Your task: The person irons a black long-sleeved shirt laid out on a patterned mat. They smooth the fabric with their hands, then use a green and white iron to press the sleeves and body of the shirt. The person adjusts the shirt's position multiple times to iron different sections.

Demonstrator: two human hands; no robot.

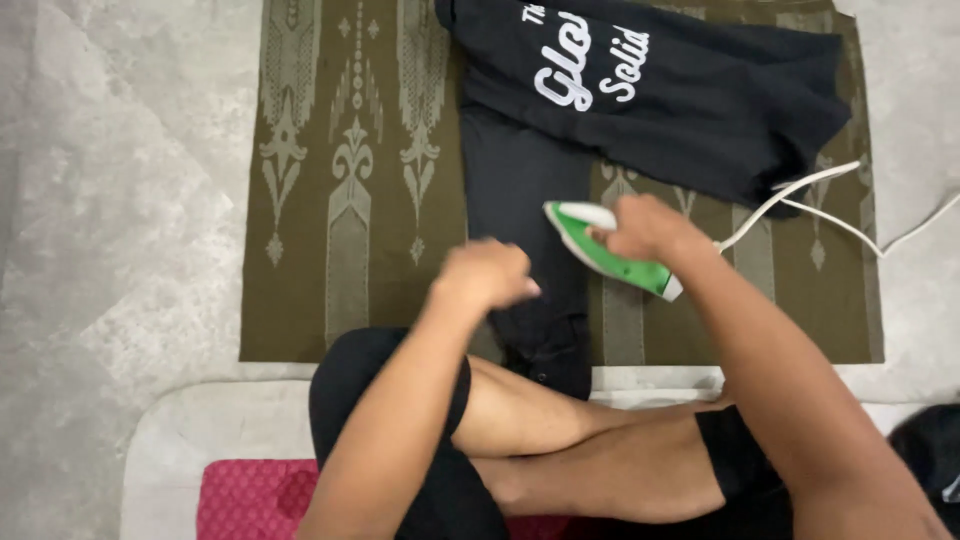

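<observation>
Head view: looks straight down on a person sitting cross-legged on the floor, ironing dark clothing spread on a patterned cloth.
Hidden parts: the handle of the green and white iron [612, 252] is covered by the right hand [650, 228]; the soleplate faces down and cannot be seen.
Cut off: the black shirt with white lettering [680, 90] runs past the top edge; the white cord [810, 195] leaves at the right edge.
Hard to make out: the left hand [487, 272] is motion-blurred, so whether its fingers grip the fabric or only press it, I cannot tell.
Right hand: fingers clamped around the iron's handle.
Iron: rests on the black garment [520, 200], near its right edge, tip pointing up-left.
Black garment: lies lengthwise down the middle of the olive patterned cloth [340, 190]; its upper end disappears under the shirt, its lower end reaches the person's knees.
In the way: both forearms and the bare crossed legs [580, 440] cover the lower end of the garment.
Around: grey marbled floor [110, 220]; a pale mat [210, 430] under the person, with a pink cushion [250, 495] at the bottom edge.
</observation>
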